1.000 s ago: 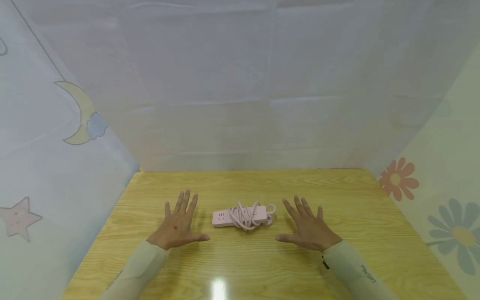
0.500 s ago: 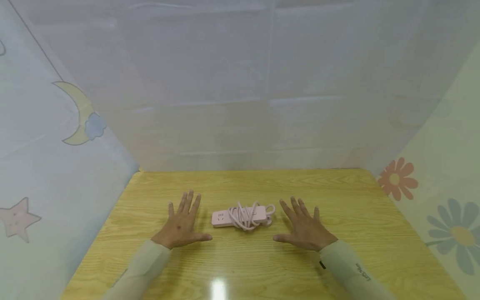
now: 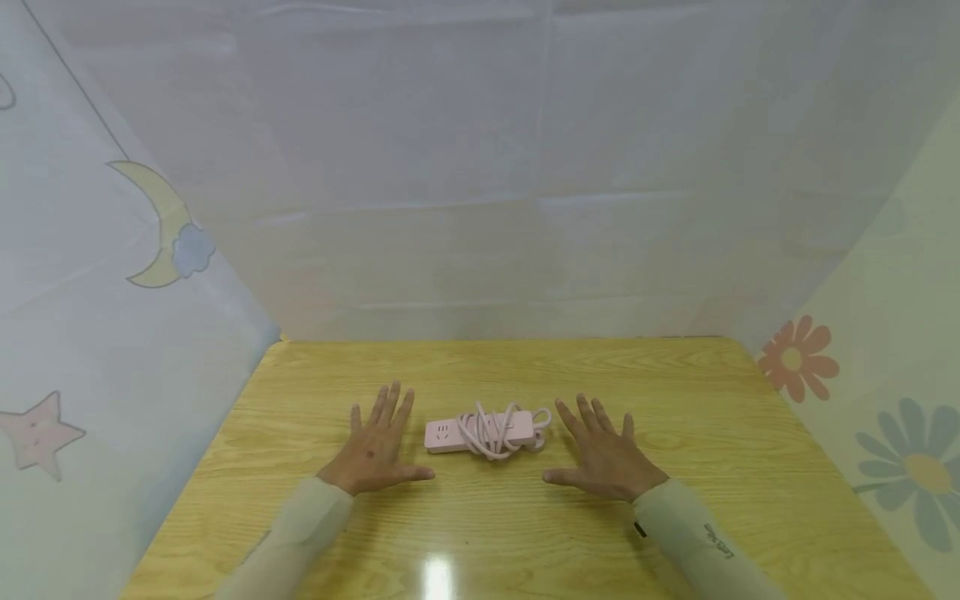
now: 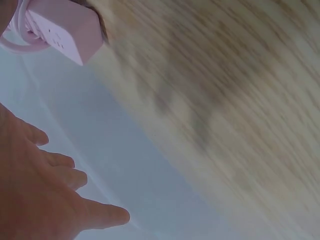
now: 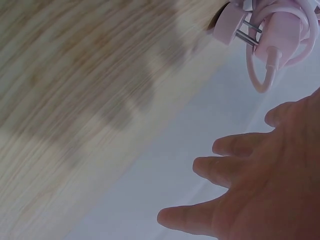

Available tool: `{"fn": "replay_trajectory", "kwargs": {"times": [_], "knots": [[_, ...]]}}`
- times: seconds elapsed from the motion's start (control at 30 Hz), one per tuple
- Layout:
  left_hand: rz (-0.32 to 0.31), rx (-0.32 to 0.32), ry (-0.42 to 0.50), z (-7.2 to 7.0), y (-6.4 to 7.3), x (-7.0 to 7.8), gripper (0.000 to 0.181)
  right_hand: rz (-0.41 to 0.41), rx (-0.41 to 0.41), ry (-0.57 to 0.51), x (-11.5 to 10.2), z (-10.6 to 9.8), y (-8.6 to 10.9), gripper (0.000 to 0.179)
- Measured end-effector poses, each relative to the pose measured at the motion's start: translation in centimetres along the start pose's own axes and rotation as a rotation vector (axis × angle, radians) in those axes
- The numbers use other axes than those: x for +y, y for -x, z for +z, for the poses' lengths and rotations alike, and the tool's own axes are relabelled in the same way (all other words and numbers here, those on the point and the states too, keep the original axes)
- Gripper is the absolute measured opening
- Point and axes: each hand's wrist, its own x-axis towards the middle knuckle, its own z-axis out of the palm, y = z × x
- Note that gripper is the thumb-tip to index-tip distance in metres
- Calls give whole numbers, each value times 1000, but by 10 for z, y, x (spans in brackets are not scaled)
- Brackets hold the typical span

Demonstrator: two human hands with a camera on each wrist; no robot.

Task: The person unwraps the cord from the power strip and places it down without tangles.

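A pink power strip (image 3: 442,435) lies lengthwise from left to right on the wooden table, its pink cord (image 3: 480,439) wound in loops around its middle. Left of it my left hand (image 3: 375,454) is held with straight, spread fingers, apart from the strip. On the other side my right hand (image 3: 611,462) is spread likewise, nearest the cord's looped end. Neither hand holds anything. The left wrist view shows the strip's socket end (image 4: 65,30) beyond the hand. Metal prongs of the plug (image 5: 282,37) show in the right wrist view, beside the strip's end.
The yellow wood-grain table (image 3: 480,525) reaches back to a pale sheet-covered wall (image 3: 480,275). Printed side walls stand left and right, one with a moon (image 3: 161,225), the other with flowers (image 3: 798,358). Light glares off the table's front.
Both hands have moved slightly inward toward the power strip, the left one to the right and the right one to the left. The strip stays where it was.
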Motion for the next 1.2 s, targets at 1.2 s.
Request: {"fn": "replay_trajectory", "kwargs": {"times": [1.2], "knots": [[69,-35,-9,22,-17,13,97,-17,-39,-22,-6,15,-7,106]]}}
